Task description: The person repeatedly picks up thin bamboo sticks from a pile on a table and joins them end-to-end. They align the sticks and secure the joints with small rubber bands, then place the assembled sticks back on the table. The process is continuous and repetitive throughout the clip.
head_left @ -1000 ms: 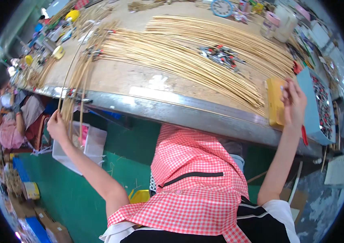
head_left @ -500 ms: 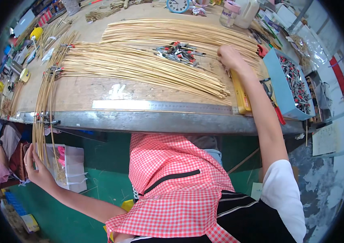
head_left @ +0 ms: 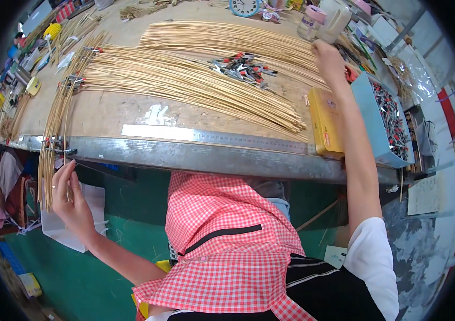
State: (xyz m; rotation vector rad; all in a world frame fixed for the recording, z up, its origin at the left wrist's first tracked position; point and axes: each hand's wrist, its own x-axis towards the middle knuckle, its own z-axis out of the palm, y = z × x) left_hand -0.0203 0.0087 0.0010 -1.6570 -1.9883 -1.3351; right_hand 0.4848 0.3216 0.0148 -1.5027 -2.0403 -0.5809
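At nine o'clock the left hand (head_left: 73, 202) is beside the clipped, overhanging sticks (head_left: 55, 115), fingers partly spread — whether they touch one, I cannot tell. Between one and two, the right hand (head_left: 331, 61) curls near the far sticks (head_left: 238, 40); its fingertips are unclear. Near sticks (head_left: 190, 88) lie at eleven o'clock — clips (head_left: 246, 70) at twelve.

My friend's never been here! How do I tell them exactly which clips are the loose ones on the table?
Start at the wooden tabletop and find the far bundle and near bundle of long, pale sticks. Between them sits a heap of clips, dark and grey with red bits. Unlike the other clips, it isn't inside the blue box.
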